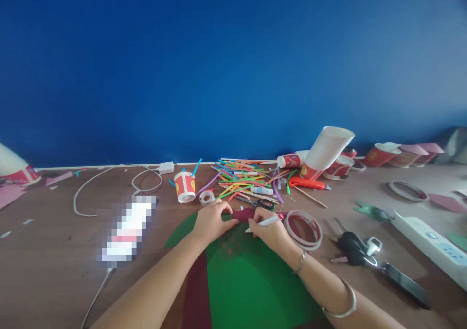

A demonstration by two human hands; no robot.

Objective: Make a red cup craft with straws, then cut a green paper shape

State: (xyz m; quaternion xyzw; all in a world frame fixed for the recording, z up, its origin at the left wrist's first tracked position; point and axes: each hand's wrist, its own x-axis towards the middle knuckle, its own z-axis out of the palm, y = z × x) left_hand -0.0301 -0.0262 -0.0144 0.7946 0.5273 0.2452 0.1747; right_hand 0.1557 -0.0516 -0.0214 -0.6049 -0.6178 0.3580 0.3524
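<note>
Thumb and fingertips of my left hand point(214, 220) close on the left end of a small dark red piece of paper point(243, 215). My right hand point(269, 229) is wrapped round a white marker point(269, 221) with a red end, its tip pointing left. The right fingertips come up against the paper's right end. Beneath both hands lies a large green sheet point(251, 285), with a dark red strip point(195, 295) along its left. Rolls of tape point(302, 229) sit just right of my right hand.
Behind my hands are scissors point(264, 203), a heap of coloured sticks point(244, 175) and a paper cup point(185, 188). A cup stack point(326, 149) leans at back right, near an orange cutter point(306, 183). Keys point(353, 248) and a power strip point(434, 246) lie right; a phone point(127, 229) left.
</note>
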